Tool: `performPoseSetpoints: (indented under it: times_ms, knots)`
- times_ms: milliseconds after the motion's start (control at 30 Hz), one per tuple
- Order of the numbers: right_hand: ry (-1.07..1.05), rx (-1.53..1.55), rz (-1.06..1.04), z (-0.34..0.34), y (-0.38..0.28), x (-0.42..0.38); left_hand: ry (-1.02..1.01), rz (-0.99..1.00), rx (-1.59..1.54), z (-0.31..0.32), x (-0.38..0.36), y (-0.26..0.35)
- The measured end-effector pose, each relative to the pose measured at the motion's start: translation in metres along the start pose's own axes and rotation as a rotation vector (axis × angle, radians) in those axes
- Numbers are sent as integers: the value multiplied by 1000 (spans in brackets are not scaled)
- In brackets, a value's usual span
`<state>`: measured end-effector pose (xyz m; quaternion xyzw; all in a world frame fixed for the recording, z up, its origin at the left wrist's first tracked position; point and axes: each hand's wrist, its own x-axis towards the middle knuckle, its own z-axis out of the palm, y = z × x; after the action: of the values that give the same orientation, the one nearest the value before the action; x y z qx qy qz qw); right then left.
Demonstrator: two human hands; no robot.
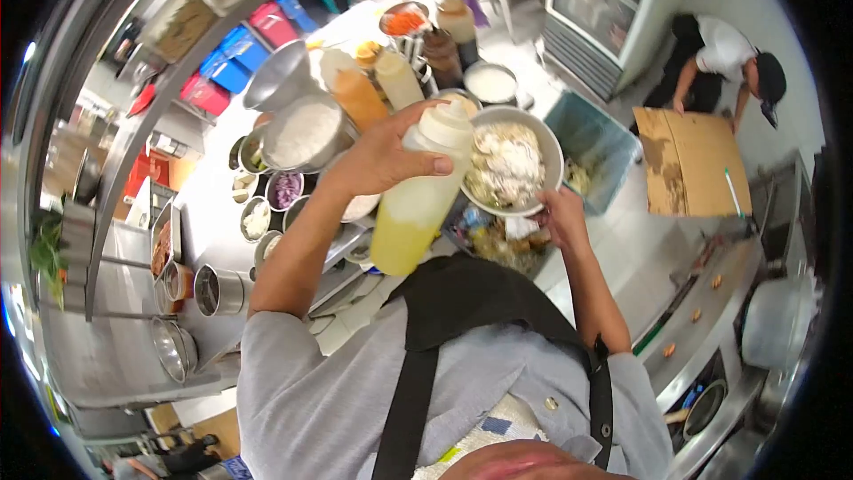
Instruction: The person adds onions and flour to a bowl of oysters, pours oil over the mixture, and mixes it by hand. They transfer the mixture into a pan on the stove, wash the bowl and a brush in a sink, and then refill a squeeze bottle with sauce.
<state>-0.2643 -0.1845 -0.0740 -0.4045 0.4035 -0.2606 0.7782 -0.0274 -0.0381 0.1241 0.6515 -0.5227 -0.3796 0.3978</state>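
Note:
My left hand is wrapped around a clear squeeze bottle with a whitish cap, and yellow liquid shows in its lower part. The cap end is beside the left rim of a metal bowl. Inside that bowl lies white powder heaped over wet, pale yellowish contents. Fingers of my right hand pinch the bowl's near right rim. Below the bowl sits a container of mixed scraps, partly hidden by the bowl and my apron.
Left of the bottle stand a large bowl of white powder, chopped purple onion and several sauce bottles. A teal bin is right of the bowl. Another person bends over cardboard. A stove lies at right.

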Motion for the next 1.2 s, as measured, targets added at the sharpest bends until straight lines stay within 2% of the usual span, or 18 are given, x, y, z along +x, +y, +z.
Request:
performPoseSetpoints:
  times_ms: [100, 200, 233, 333, 400, 467, 567, 667, 700, 767, 800, 867, 1000, 1033, 1100, 1200]
  knots:
    - [3, -33, 34, 6, -3, 7, 56, 68, -167, -12, 0, 18]
    - [-52, 67, 6, 11, -5, 4, 120, 135, -248, -33, 3, 34]
    - [-68, 37, -6, 4, 2, 9, 154, 143, -410, -42, 1, 45]
    - [-77, -18, -37, 4, 7, 13, 242, 435, -352, -88, -1, 72]
    - [-69, 23, -37, -1, 12, 11, 348, 592, -134, -109, 10, 85]
    - [-63, 23, 0, -7, 15, 10, 502, 584, 147, -126, 31, 90]
    - [47, 46, 23, 1, 4, -10, 649, 763, 461, -150, 90, 59]
    - [99, 97, -106, -1, 12, -20, 691, 866, 528, -167, 149, 20]
    - [74, -309, -126, -28, 22, -18, 696, 856, 530, -175, 173, 3]
    - [217, -77, -47, -33, 31, -27, 640, 811, 499, -183, 206, -22]
    - [276, 48, -68, -12, 15, -45, 593, 788, 484, -186, 212, -21]
    - [363, 117, -49, -13, 19, -61, 530, 795, 520, -190, 229, -29]
    - [487, 159, -88, -21, 39, -90, 537, 752, 410, -201, 280, -58]
    - [510, 177, -91, -25, 47, -95, 629, 754, 474, -204, 297, -71]
    - [627, 153, -67, -29, 62, -109, 572, 684, 301, -200, 314, -84]
    - [687, 243, -70, -19, 71, -120, 475, 555, 17, -192, 345, -119]
